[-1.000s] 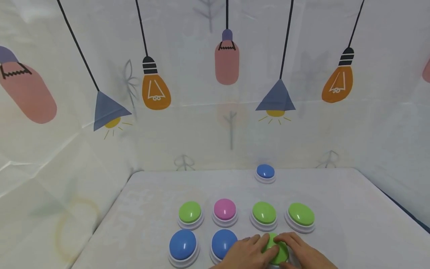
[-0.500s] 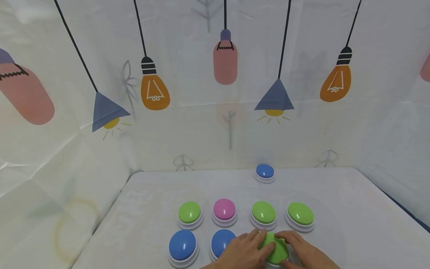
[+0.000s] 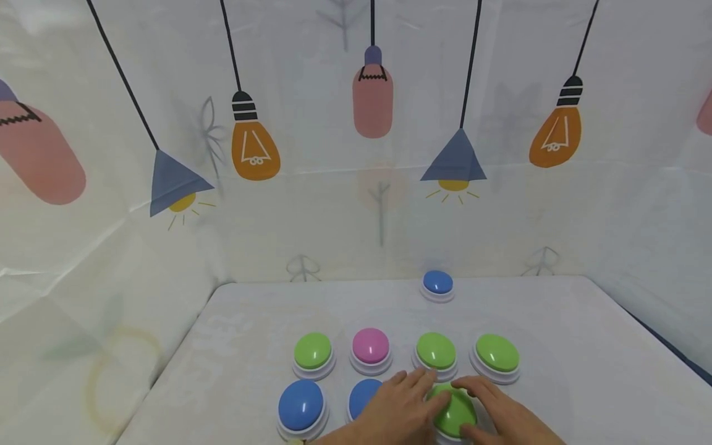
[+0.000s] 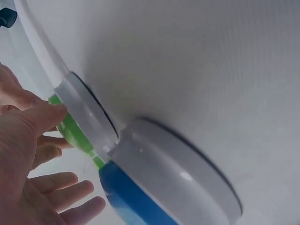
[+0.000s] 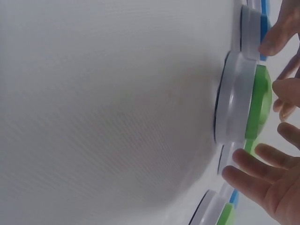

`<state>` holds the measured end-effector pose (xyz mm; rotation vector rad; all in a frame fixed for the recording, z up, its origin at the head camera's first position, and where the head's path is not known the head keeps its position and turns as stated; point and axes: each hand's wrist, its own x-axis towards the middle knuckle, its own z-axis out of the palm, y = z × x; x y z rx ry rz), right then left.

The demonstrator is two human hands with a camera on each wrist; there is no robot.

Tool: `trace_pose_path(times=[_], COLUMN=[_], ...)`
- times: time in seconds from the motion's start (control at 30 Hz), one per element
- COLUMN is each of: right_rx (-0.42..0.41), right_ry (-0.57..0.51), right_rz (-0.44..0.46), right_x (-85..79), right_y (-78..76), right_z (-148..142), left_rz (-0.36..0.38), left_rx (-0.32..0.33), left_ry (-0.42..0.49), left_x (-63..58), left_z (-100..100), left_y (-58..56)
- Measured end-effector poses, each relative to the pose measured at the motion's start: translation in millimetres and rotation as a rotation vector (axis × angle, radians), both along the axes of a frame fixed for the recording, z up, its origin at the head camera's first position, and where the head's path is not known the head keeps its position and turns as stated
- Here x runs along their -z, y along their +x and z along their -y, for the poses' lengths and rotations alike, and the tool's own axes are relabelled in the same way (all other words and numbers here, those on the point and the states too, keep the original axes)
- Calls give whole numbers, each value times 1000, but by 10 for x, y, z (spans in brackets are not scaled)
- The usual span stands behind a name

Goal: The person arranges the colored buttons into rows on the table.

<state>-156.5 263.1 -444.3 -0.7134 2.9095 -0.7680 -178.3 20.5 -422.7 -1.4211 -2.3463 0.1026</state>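
A green push button [image 3: 457, 415] on a white round base sits at the front right of the button group. My left hand [image 3: 397, 409] hovers on its left side, thumb over the green dome, fingers spread and partly covering a blue button [image 3: 361, 395]. On the right side, my right hand [image 3: 507, 415] reaches round with loosely bent fingers. In the right wrist view a gap shows between that hand [image 5: 272, 180] and the green dome [image 5: 259, 101]. The left wrist view has the left thumb [image 4: 49, 115] overlapping the green dome [image 4: 75, 133]; contact cannot be told.
Behind stand a green [image 3: 313, 350], a pink [image 3: 371, 345] and two more green buttons [image 3: 436, 350]. Another blue button [image 3: 301, 405] is front left; one more blue button [image 3: 437, 282] sits near the table's [image 3: 250, 321] far edge. A printed curtain [image 3: 334, 216] hangs behind.
The left hand has shifted slightly left and away from me, its fingers coming off the green button so more of the dome shows. The right hand has barely moved.
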Motion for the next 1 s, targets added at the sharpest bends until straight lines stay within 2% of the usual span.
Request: trace_pose_path(times=[0.07,0.17,0.27,0.33,0.53,0.7,0.8,0.9,1.0], right_rx=[-6,-3,20,29,-1,37,42,44,54], right_ry=[2,2,-4,-6,6,-8,-8,5,-1], right_rz=[-24,-27,26,47,-24,-15,-85,-184,-236], right_x=[-28,-69,-113,-142,-245,-351,-413,-467,-511], right_y=[-7,-25,-45,-57,-88,-107,-107,-123,-163], right_z=[4,12,24,28,32,43,45,43,36], left_rz=[12,-17,-35,-18,18,-30,-77,-68,-55], left_rx=[-13,-36,-60,-66,-96,-123,-117,-102,-99], left_ry=[-6,-16,-38,-52,-95,-112,-89,-62,-53], left_x=[-31,-59,-84,-106,-206,-280,-307,-337,-376], left_z=[-4,-16,-21,-16,-2,-2,2,6,7], left_y=[-10,-26,-45,-57,-98,-144,-183,-227,-274])
